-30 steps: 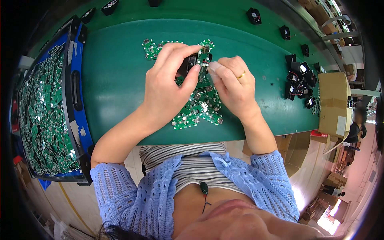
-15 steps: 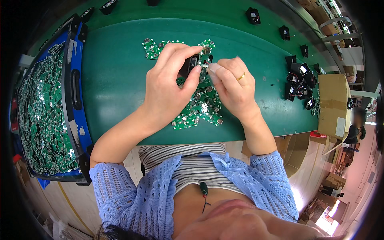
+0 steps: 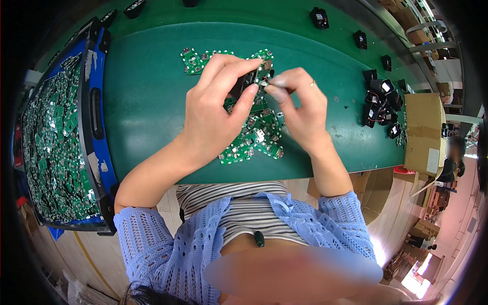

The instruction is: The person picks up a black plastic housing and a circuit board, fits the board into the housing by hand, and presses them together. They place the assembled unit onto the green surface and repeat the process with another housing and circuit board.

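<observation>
My left hand (image 3: 211, 109) is closed around a small black plastic housing (image 3: 242, 85), thumb and fingers gripping its sides. A green circuit board (image 3: 266, 66) stands against the housing's right side. At that board, the thumb and index finger of my right hand (image 3: 306, 114) pinch a small white wire connector (image 3: 264, 83); thin wires show beside it. The fingers partly hide where connector and board meet. Below the hands lies a loose pile of green circuit boards (image 3: 260, 133), with more boards (image 3: 192, 62) just beyond my left hand.
At the left stands a blue-and-black crate (image 3: 101, 152) full of green boards. Black housings with wires (image 3: 377, 107) are heaped on the right of the green table (image 3: 152, 101), beside a cardboard box (image 3: 422, 134). Single housings (image 3: 319, 18) sit spaced along the far green strip.
My right hand has turned and its fingers have spread apart slightly, the thumb and index still at the connector. My left hand and the housing have hardly moved.
</observation>
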The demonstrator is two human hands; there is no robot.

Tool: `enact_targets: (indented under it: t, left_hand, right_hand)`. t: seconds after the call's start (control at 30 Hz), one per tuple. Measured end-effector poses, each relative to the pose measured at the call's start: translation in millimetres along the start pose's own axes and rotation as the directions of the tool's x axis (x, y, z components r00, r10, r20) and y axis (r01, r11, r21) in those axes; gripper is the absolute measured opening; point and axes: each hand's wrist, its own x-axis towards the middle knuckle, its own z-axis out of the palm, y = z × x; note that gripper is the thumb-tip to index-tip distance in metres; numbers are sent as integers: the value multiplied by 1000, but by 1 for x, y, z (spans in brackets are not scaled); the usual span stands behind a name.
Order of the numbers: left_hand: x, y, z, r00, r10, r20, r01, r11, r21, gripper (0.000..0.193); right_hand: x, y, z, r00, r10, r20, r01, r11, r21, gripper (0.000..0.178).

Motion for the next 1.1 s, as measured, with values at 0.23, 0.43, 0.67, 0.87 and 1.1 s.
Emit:
enact_targets:
  t: [0.23,0.43,0.67,0.87,1.1]
  left_hand:
    - [-2,2,1,996,91,7,-91,996,-4,30]
    - [-5,-1,9,998,64,-9,-64,997,-36,28]
    - [2,-19,21,989,-140,-56,97,872,-480,33]
    - [-2,-17,16,990,-138,29,136,886,-444,31]
    - [-2,-19,18,996,-83,-34,66,935,-348,29]
  right_hand:
    - [4,-3,-11,880,417,228,-475,776,415,15]
    - [6,-2,-8,869,456,190,-492,766,414,13]
    - [9,-9,4,973,201,-118,-209,976,-60,22]
    - [4,-14,3,941,329,-80,-336,938,-91,34]
    - [8,-18,-2,807,582,105,-541,656,526,38]
